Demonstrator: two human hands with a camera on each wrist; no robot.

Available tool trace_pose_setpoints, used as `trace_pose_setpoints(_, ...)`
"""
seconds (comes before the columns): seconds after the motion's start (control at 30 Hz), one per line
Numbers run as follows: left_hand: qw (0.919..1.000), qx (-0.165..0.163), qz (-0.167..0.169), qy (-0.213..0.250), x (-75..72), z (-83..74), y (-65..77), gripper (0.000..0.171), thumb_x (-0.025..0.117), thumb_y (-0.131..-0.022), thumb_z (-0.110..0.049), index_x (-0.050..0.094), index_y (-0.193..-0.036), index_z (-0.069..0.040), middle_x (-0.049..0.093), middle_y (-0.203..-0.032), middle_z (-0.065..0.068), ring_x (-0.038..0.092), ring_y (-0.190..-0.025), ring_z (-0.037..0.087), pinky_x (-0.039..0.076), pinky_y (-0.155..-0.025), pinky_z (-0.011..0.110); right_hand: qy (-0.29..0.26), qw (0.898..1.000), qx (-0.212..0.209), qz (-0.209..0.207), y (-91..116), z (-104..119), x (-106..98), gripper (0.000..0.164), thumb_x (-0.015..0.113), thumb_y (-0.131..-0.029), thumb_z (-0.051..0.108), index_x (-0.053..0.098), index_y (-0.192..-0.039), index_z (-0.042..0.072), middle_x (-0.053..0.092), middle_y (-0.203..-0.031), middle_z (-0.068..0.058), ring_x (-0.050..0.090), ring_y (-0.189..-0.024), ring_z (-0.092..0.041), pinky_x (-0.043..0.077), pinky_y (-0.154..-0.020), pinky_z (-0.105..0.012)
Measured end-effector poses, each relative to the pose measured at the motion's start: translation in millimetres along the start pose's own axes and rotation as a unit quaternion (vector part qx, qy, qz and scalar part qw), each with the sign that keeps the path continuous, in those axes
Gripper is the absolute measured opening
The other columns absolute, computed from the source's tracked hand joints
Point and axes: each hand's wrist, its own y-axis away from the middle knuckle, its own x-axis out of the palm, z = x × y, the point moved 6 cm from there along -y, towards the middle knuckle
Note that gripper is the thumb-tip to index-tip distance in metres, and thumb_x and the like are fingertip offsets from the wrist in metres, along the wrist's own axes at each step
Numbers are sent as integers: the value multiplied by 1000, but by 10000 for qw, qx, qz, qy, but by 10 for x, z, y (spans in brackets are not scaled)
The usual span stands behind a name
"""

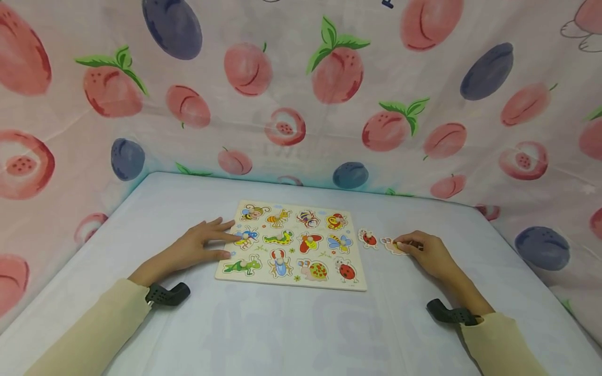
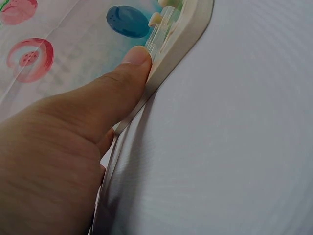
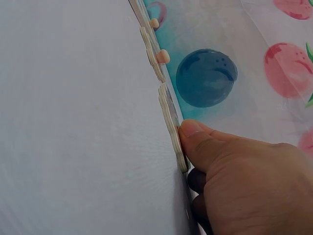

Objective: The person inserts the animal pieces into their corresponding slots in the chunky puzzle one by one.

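A wooden peg puzzle board (image 1: 261, 250) with colourful insect pictures lies on the table. My left hand (image 1: 207, 242) rests on its left edge, fingers extended over the surface; in the left wrist view the thumb (image 2: 136, 56) lies along the board's rim. To the right of the board, my right hand (image 1: 425, 252) pinches a snail puzzle piece (image 1: 390, 244), partly hidden by the fingers. That piece (image 3: 171, 125) appears edge-on at the table surface in the right wrist view. Between it and the board lies a ladybug puzzle piece (image 1: 369, 238) with a knob.
On the board, the snail picture (image 1: 312, 270) and ladybug picture (image 1: 346, 271) show no knobs, while several other insects have them. A white cloth covers the table (image 1: 301, 329). Behind it hangs a fruit-patterned curtain (image 1: 301, 162). Each wrist wears a dark camera mount (image 1: 168, 294).
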Motion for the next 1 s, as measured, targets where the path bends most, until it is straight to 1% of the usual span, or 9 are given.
trace_pose_setpoints(0.23, 10000, 30, -23, 2, -7, -18, -10, 47, 69, -84, -47, 64, -127, -29, 41, -148, 5, 19, -141, 37, 8, -111, 60, -1, 10000, 59, 64, -10, -3, -9, 19, 63, -94, 20, 71, -105, 7, 67, -102, -8, 56, -87, -22, 48, -75, -38)
trace_pose_setpoints(0.33, 10000, 28, -22, -16, -10, -24, -11, 48, 69, -84, -46, 64, -127, -28, 40, -148, 6, 19, -141, 38, 8, -111, 60, 2, 10000, 62, 57, -14, 4, -19, 19, 62, -95, 20, 71, -106, 8, 67, -102, -8, 56, -88, -22, 48, -76, -39)
trace_pose_setpoints(0.43, 10000, 10, -16, -5, -11, -29, -9, 48, 70, -84, -46, 64, -127, -27, 41, -148, 6, 19, -141, 37, 8, -111, 59, 3, 10000, -9, 19, -22, 18, -29, 19, 62, -94, 21, 71, -105, 8, 67, -102, -8, 56, -88, -21, 47, -75, -38)
trace_pose_setpoints(0.6, 10000, -15, -13, 67, -16, -36, -1, 47, 70, -84, -46, 65, -127, -28, 41, -148, 6, 19, -141, 38, 8, -111, 60, -9, 9997, -219, -60, -38, 61, -58, 16, 63, -94, 20, 72, -103, 10, 67, -98, -4, 55, -84, -19, 46, -69, -31)
trace_pose_setpoints(0.67, 10000, -10, -16, 67, -16, -38, -1, 46, 69, -84, -46, 65, -127, -29, 41, -148, 5, 19, -141, 38, 8, -111, 60, -48, 9998, -214, -43, -42, 77, -68, 16, 64, -94, 21, 72, -102, 10, 67, -98, -4, 55, -83, -18, 45, -67, -29)
trace_pose_setpoints(0.77, 10000, -14, -20, 68, -10, -32, -1, 46, 69, -84, -47, 64, -127, -29, 41, -148, 5, 19, -142, 38, 8, -111, 60, -178, 9998, -88, 51, -50, 103, -74, 18, 63, -94, 25, 71, -103, 11, 67, -99, -4, 55, -84, -19, 46, -64, -27)
trace_pose_setpoints(0.9, 10000, -7, -26, 76, -3, -27, 1, 46, 70, -84, -46, 64, -127, -29, 41, -148, 5, 19, -142, 37, 7, -111, 60, -327, 9994, 27, 139, -68, 158, -90, 23, 63, -94, 29, 71, -105, 11, 68, -102, -5, 56, -90, -21, 49, -70, -30)
trace_pose_setpoints(1.0, 10000, 2, -31, 79, -4, -28, 7, 46, 70, -84, -46, 65, -127, -29, 41, -148, 5, 19, -141, 38, 8, -111, 60, -392, 9990, -152, 145, -83, 244, -103, 23, 64, -93, 28, 71, -105, 10, 68, -101, -4, 57, -91, -20, 50, -75, -29)
